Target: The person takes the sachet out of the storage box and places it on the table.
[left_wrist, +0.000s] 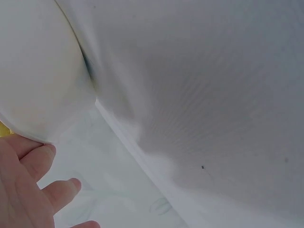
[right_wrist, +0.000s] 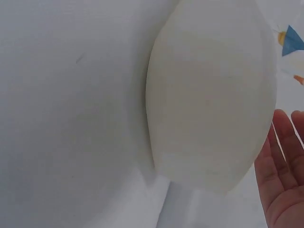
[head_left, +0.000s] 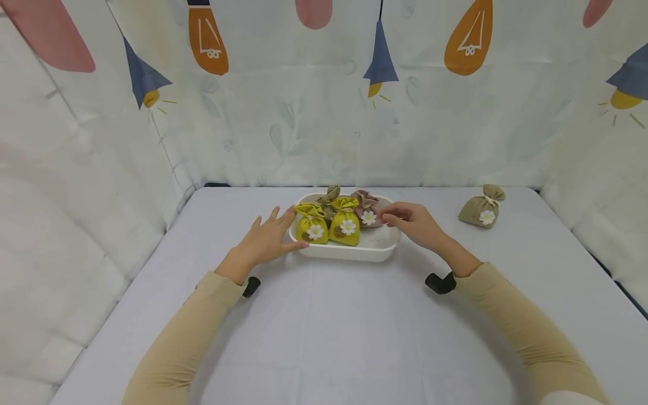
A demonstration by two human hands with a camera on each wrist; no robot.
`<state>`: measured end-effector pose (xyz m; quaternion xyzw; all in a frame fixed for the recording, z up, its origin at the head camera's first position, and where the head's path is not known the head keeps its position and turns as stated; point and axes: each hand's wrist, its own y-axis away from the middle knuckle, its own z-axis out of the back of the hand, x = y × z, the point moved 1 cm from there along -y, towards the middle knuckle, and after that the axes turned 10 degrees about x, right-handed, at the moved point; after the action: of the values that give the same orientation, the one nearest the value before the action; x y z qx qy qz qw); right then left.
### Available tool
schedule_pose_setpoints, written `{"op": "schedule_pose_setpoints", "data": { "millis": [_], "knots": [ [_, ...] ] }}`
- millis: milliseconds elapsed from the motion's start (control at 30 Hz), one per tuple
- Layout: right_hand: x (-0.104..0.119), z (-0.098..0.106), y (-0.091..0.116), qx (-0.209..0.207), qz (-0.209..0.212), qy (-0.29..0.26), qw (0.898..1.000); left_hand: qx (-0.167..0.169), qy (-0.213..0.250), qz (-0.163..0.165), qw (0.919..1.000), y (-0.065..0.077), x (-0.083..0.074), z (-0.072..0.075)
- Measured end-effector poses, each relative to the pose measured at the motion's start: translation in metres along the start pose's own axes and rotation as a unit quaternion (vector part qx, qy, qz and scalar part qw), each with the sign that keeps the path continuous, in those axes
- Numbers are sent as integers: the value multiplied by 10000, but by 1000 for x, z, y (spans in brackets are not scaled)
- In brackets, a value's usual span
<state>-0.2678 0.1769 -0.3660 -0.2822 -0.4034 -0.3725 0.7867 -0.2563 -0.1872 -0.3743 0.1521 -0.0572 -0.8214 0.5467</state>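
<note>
A white oval basin (head_left: 349, 253) at the far middle of the table holds several small drawstring pouches. Two yellow pouches (head_left: 345, 225) with white daisies stand in front, an olive-brown pouch (head_left: 331, 193) behind them, and a dusty-pink pouch (head_left: 365, 211) to the right. My left hand (head_left: 265, 241) is at the basin's left end, fingers spread, thumb and fingertips at the rim; the left wrist view shows fingers by the basin's outer wall. Over the right end reaches my right hand (head_left: 412, 222), index finger and thumb right at the pink pouch's edge. Its fingers (right_wrist: 284, 142) look nearly straight in the right wrist view.
Another olive-brown pouch (head_left: 478, 209) with a daisy sits at the table's far right. A white cloth covers the table (head_left: 349, 326). A patterned curtain (head_left: 324, 129) hangs along the back edge and sides. Dark wrist-camera parts (head_left: 440, 283) jut from below both sleeves.
</note>
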Motion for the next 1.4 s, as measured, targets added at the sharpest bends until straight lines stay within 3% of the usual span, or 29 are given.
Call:
{"op": "schedule_pose_setpoints", "data": {
  "millis": [333, 500, 967, 1200, 1400],
  "knots": [
    [7, -16, -19, 184, -420, 388, 9982, 2, -12, 4, 10000, 1, -1, 0],
    [10, -20, -28, 356, -776, 710, 9938, -45, -16, -16, 10000, 1, -1, 1],
    [11, -28, -51, 991, -1509, 962, 9789, 1, 16, -33, 10000, 0, -1, 1],
    [13, -33, -55, 1186, -1996, 920, 9683, 8, 15, -38, 10000, 0, -2, 2],
    [6, -38, -60, 1341, -1996, 739, 9678, 20, -1, 6, 10000, 0, -3, 2]
  ]
}}
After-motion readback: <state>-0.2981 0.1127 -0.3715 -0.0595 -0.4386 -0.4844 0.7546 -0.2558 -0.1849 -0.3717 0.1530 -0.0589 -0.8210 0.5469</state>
